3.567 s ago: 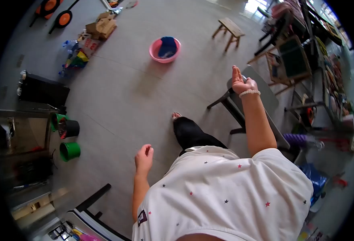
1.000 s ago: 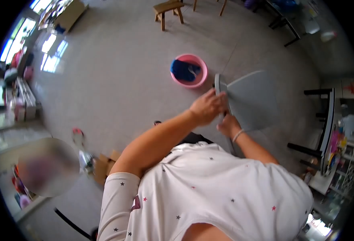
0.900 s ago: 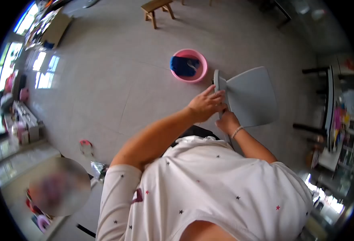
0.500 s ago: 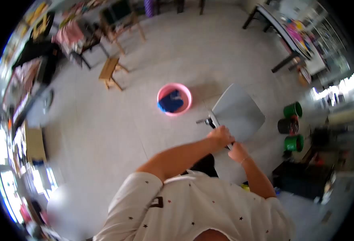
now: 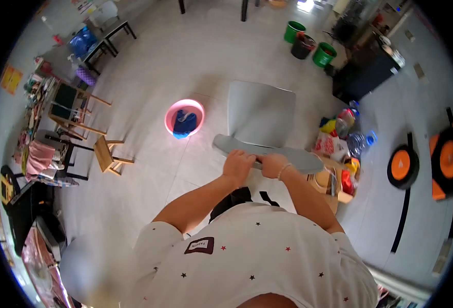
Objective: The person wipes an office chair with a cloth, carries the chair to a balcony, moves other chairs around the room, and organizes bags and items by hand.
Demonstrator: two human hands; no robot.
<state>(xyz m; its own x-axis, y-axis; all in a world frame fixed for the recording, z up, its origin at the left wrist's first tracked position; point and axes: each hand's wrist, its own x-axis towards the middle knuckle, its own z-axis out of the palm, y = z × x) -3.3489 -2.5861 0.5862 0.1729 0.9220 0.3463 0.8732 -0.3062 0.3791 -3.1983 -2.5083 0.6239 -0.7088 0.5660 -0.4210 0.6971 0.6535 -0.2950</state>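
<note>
A grey plastic chair point(image 5: 262, 110) stands just in front of me, its seat pointing away and its curved backrest point(image 5: 293, 156) toward my body. My left hand point(image 5: 239, 166) is closed over the top edge of that backrest near its middle. Close beside it, my right hand point(image 5: 274, 164) grips the same edge, with a thin bracelet on the wrist. The chair's legs are mostly hidden under the seat and backrest. To the left of the chair, a pink basin point(image 5: 169, 114) sits on the floor with a blue cloth point(image 5: 185, 122) in it.
A small wooden stool point(image 5: 103, 154) and an easel-like wooden chair point(image 5: 75, 108) stand at left. Green bins point(image 5: 324, 54) and a dark bin point(image 5: 303, 47) are at the far right. Nearer on that side are a cardboard box point(image 5: 344, 196), plastic bottles point(image 5: 359, 145) and a black cabinet point(image 5: 362, 77).
My view has swung to the right, so the basin and stool appear farther left. The chair now lies straight ahead, its backrest facing me, and both hands still hold it.
</note>
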